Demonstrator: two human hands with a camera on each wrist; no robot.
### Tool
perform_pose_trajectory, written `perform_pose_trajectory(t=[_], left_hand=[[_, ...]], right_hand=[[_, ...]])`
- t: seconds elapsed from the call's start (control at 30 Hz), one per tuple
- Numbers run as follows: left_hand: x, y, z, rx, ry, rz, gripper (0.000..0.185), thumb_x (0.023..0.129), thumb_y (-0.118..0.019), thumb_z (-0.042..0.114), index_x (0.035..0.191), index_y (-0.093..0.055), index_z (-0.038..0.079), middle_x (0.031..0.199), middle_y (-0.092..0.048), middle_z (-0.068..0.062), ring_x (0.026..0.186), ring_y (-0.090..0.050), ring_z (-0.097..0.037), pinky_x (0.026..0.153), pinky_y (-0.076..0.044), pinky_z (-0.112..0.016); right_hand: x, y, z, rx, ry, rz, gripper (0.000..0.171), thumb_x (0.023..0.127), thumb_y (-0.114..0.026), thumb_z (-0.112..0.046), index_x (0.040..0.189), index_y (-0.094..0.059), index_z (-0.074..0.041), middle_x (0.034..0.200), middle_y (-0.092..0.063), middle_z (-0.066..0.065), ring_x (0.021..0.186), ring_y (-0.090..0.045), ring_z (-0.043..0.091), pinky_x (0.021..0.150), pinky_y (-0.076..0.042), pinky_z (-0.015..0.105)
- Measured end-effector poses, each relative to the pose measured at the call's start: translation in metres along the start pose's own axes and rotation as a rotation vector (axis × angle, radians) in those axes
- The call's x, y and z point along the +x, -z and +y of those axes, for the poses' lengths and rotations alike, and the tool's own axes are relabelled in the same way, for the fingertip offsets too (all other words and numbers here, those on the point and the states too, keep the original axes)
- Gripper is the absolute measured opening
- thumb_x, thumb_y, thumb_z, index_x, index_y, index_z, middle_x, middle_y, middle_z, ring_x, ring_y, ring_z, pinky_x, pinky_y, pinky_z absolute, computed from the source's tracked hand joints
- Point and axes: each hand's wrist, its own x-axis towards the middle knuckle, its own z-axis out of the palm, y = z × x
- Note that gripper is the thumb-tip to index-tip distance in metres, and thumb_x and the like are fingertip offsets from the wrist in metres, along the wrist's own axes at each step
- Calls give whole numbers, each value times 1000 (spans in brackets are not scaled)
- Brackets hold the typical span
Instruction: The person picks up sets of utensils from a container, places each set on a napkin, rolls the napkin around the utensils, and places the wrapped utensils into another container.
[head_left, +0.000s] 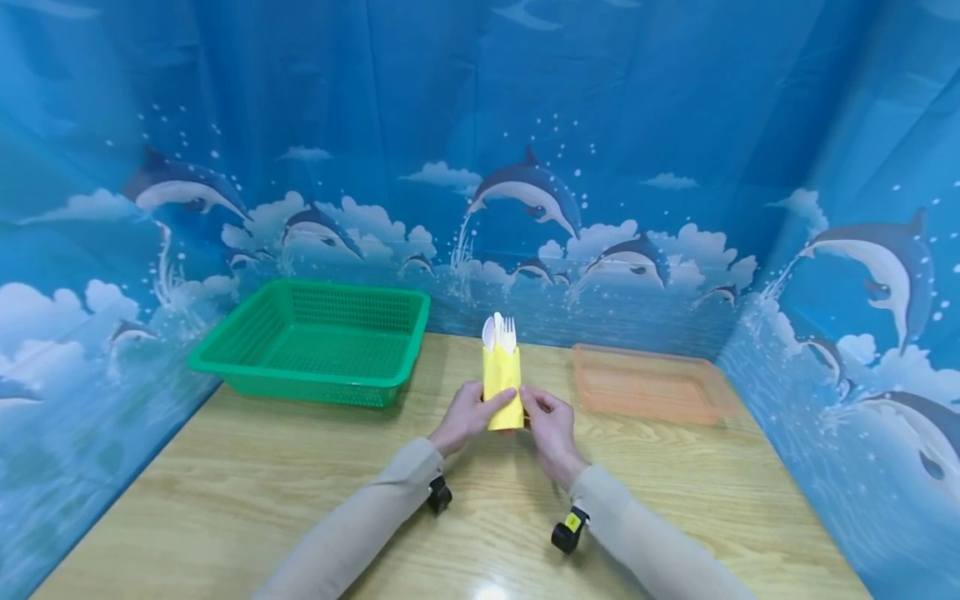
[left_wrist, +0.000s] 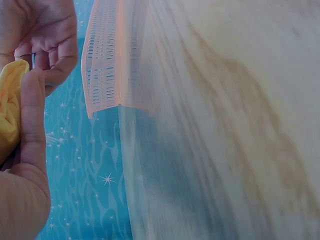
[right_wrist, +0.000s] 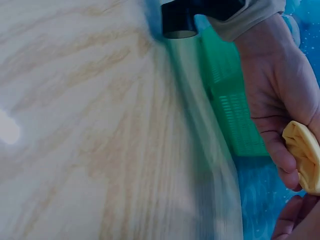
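Above wooden table [head_left: 247,475], both hands pinch upright yellow napkin roll [head_left: 502,392], cutlery tips up.

Basket [head_left: 315,350] on table [head_left: 262,483] at left, tray [head_left: 648,387] at right, napkin bundle [head_left: 502,392] between them

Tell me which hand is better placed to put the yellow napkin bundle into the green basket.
Probably the left hand: it grips the yellow napkin bundle on the side nearer the green basket. The right hand would need to cross over.
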Motion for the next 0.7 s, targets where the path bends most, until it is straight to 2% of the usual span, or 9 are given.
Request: perform_pose_trajectory(t=[0.13, 0.23, 0.37, 0.53, 0.7], left_hand=[[0, 0, 3, -26, 16, -10, 37, 96, -63, 32, 113, -63, -1, 93, -71, -16, 72, -69, -20, 73, -59, -49], [0, -1, 3, -23, 20, -5, 36, 96, -63, 32, 114, -63, 0, 93, -71, -15, 74, -70, -19, 71, -60, -44], [0, 1, 0, -5, 3, 12, 37, 95, -64, 34, 111, -65, 0, 92, -72, -14, 73, -69, -17, 66, -59, -33], [0, 3, 0, -6, 2, 46, 39, 94, -65, 35, 109, -65, -1, 89, -72, -16, 69, -68, -17, 63, -59, -33], [0, 4, 1, -14, 14, 61, 38, 94, -66, 34, 108, -65, -2, 87, -72, -17, 66, -69, -18, 61, -59, -34]], right_hand=[[1, 0, -1, -42, -4, 5, 27, 98, -61, -24, 112, -71, -3, 104, -69, 8, 85, -63, 12, 75, -54, 26], [2, 0, -1, -65, -4, 7, 28, 98, -61, -27, 112, -71, -5, 106, -68, 10, 87, -63, 13, 76, -54, 26], [0, 1, 3, -60, 20, -11, 32, 97, -62, -29, 111, -71, -2, 102, -70, 9, 83, -64, 11, 75, -56, 26], [-7, 4, 8, -37, 59, -60, 30, 96, -65, -23, 109, -71, 4, 90, -71, 5, 76, -64, 8, 70, -57, 27], [-9, 7, 10, -56, 86, -69, 25, 94, -66, -17, 105, -71, 5, 83, -70, 0, 71, -62, 7, 64, -55, 23]])
